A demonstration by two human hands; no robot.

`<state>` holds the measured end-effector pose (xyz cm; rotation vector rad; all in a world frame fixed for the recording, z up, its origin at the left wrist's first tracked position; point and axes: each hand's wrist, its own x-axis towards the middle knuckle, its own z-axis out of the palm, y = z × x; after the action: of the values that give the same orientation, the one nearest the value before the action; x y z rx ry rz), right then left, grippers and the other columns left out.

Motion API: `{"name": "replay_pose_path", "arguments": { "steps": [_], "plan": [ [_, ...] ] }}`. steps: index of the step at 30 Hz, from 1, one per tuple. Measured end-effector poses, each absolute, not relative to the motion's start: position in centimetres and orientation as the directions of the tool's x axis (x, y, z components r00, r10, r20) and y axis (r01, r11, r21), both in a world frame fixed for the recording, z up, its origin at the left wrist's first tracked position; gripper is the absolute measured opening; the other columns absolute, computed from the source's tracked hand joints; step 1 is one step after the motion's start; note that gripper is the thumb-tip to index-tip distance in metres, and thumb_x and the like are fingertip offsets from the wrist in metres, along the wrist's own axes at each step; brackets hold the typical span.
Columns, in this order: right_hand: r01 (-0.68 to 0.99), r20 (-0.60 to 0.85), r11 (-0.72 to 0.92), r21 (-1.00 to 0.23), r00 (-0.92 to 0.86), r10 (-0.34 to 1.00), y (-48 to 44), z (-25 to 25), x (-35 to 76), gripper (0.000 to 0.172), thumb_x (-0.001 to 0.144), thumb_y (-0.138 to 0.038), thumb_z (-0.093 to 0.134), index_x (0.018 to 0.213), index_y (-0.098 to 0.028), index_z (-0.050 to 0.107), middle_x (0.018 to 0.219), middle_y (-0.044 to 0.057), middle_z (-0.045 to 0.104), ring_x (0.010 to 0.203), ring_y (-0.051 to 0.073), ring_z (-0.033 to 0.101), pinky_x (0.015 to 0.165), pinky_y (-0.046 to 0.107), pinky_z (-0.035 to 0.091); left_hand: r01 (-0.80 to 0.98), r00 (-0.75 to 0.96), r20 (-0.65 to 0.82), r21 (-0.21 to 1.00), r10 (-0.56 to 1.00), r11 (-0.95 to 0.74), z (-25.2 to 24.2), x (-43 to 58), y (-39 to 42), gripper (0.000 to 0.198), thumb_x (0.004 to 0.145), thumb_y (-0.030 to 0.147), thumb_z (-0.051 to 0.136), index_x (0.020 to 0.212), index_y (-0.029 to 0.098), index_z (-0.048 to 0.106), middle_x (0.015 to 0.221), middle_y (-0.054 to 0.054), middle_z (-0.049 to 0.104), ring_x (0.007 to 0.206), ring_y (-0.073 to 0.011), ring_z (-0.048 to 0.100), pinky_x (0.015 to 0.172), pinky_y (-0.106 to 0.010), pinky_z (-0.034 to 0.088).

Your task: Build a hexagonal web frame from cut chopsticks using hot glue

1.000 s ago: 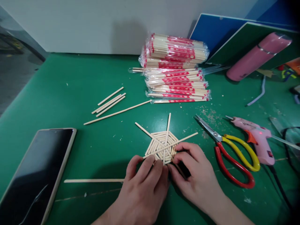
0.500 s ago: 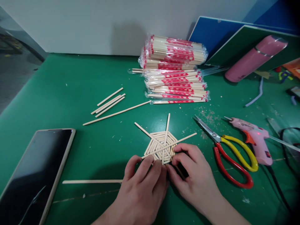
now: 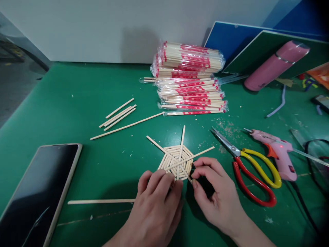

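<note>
Two hands (image 3: 156, 202), one stick web (image 3: 180, 160); left of the grip, four short sticks (image 3: 120, 116), two long sticks (image 3: 101, 201), one phone (image 3: 41, 192); right, one pair of scissors (image 3: 238, 153), one glue gun (image 3: 281, 151).

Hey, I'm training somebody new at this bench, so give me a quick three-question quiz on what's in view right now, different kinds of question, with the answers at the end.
1. True or false: the pink glue gun lies to the right of the scissors.
2. Which of these lies nearest the picture's left edge? A, the scissors; B, the glue gun; C, the phone.
3. In a few words: what are the left hand and the right hand both at?

Key
1. True.
2. C.
3. The web-shaped piece of thin wooden sticks.
</note>
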<state>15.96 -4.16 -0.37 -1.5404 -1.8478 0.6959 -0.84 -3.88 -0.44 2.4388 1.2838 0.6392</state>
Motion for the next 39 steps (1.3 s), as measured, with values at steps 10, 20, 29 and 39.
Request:
{"name": "replay_pose_path", "arguments": {
  "steps": [10, 20, 29, 39],
  "plan": [
    [0.617, 0.145, 0.181, -0.766, -0.109, 0.983, -4.0, -0.3, 15.9, 0.016, 0.070, -0.008, 0.051, 0.081, -0.020, 0.052, 0.093, 0.005, 0.048, 0.086, 0.016, 0.051, 0.072, 0.029, 0.044, 0.687, 0.501, 0.299, 0.435, 0.813, -0.583, -0.9, -0.8, -4.0, 0.018, 0.082, 0.024, 0.044, 0.090, 0.021, 0.059, 0.085, -0.003, 0.057, 0.089, -0.0190, 0.046, 0.082, -0.037, 0.027],
    [0.671, 0.359, 0.005, -0.742, 0.391, 0.848, -3.3, 0.0, 22.1, 0.026, 0.073, -0.021, 0.056, 0.099, -0.021, 0.050, 0.089, 0.004, 0.055, 0.074, 0.017, 0.055, 0.066, 0.033, 0.045, 0.673, 0.564, 0.371, 0.311, 0.737, -0.671, -1.7, -0.9, -5.1, 0.021, 0.081, 0.022, 0.046, 0.099, 0.020, 0.057, 0.094, -0.005, 0.059, 0.096, -0.0208, 0.046, 0.091, -0.040, 0.022],
    [0.730, 0.244, -0.499, -0.467, 0.649, 0.721, -4.8, -0.5, 33.2, 0.041, 0.064, -0.038, 0.058, 0.098, -0.016, 0.053, 0.093, 0.012, 0.057, 0.079, 0.026, 0.056, 0.056, 0.034, 0.041, 0.728, 0.581, 0.372, 0.160, 0.724, -0.666, -1.8, -0.3, -5.3, 0.020, 0.081, 0.019, 0.044, 0.093, 0.018, 0.060, 0.087, -0.006, 0.059, 0.088, -0.0217, 0.049, 0.084, -0.042, 0.029],
    [0.628, 0.016, -0.555, -0.545, 0.670, 0.742, -4.0, 0.6, 34.4, 0.027, 0.061, -0.041, 0.057, 0.075, -0.018, 0.058, 0.052, 0.003, 0.056, 0.054, 0.025, 0.055, 0.055, 0.038, 0.040, 0.719, 0.643, 0.306, 0.077, 0.702, -0.691, -1.0, -0.7, -5.5, 0.019, 0.081, 0.021, 0.044, 0.094, 0.018, 0.058, 0.087, -0.004, 0.059, 0.089, -0.0205, 0.049, 0.084, -0.040, 0.028]
  ]
}}
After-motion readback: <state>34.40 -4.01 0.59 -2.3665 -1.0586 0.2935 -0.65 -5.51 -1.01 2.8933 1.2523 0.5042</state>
